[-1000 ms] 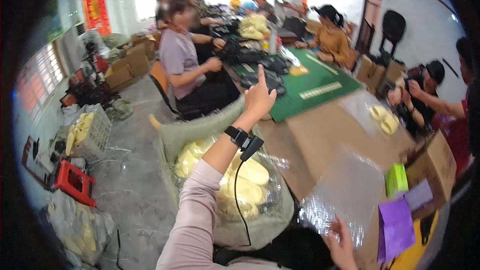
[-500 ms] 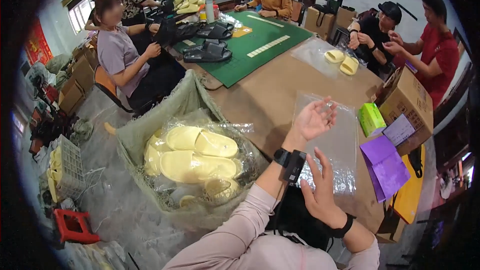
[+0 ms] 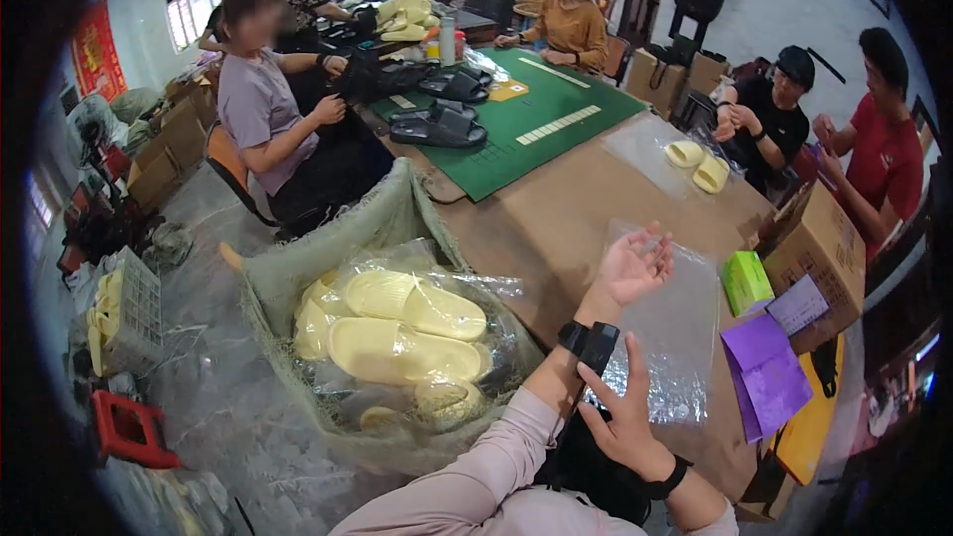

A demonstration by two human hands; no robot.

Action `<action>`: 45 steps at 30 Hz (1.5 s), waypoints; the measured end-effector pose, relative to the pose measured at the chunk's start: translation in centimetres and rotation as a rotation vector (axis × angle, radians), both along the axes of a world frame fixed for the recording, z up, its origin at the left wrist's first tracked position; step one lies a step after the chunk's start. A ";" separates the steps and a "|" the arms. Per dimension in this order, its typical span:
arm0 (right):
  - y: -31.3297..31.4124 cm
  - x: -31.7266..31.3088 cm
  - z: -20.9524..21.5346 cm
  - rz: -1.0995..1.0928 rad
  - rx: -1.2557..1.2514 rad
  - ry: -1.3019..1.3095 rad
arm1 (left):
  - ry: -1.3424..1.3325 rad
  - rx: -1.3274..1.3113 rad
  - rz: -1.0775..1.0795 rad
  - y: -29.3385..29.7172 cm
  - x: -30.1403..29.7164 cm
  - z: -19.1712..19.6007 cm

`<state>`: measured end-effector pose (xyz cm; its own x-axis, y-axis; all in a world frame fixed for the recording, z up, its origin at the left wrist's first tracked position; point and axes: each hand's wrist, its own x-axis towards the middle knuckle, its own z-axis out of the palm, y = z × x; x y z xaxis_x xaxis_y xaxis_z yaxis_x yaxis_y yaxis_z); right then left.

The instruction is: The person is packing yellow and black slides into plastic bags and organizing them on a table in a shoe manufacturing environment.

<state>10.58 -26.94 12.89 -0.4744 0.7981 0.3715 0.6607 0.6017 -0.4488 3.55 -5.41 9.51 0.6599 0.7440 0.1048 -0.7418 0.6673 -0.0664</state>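
Palm up, my left hand point(image 3: 635, 266) is held over a clear plastic bag point(image 3: 685, 337) on the brown table, fingers loosely apart and holding nothing. A small black device point(image 3: 596, 347) on a strap is around my left wrist. My right hand point(image 3: 627, 417) is beside that device, fingers spread, with a fingertip at its lower edge; whether it touches cannot be made out. A black band point(image 3: 667, 478) circles my right wrist. To the left, a greenish woven sack point(image 3: 288, 278) contains pale yellow slippers point(image 3: 402, 349) in clear plastic.
On the table point(image 3: 516, 248) lie a green mat point(image 3: 536, 164) with black slippers point(image 3: 437, 126), a yellow pair point(image 3: 710, 174), a green box point(image 3: 747, 283), a purple sheet point(image 3: 764, 372) and a carton point(image 3: 824, 248). Several people sit or stand around it. A red stool point(image 3: 134, 429) is on the floor.
The view has shifted, so the scene sits lower and further right. My right hand has moved closer to the device on my left wrist, its fingers spreading wider.
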 end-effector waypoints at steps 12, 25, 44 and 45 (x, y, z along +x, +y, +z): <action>-1.9 1.3 -1.7 0.072 -0.098 0.009 | 0.090 -0.056 0.065 -0.1 0.1 -2.9; 0.7 2.3 1.6 -0.073 -0.114 0.308 | 1.918 1.006 1.288 -1.8 -9.0 8.4; -1.0 0.4 2.4 0.148 0.000 -0.055 | 1.835 1.747 1.307 -6.1 7.1 -0.9; -1.4 0.0 2.8 0.174 0.002 -0.093 | 1.850 1.748 1.165 -6.2 7.2 -0.6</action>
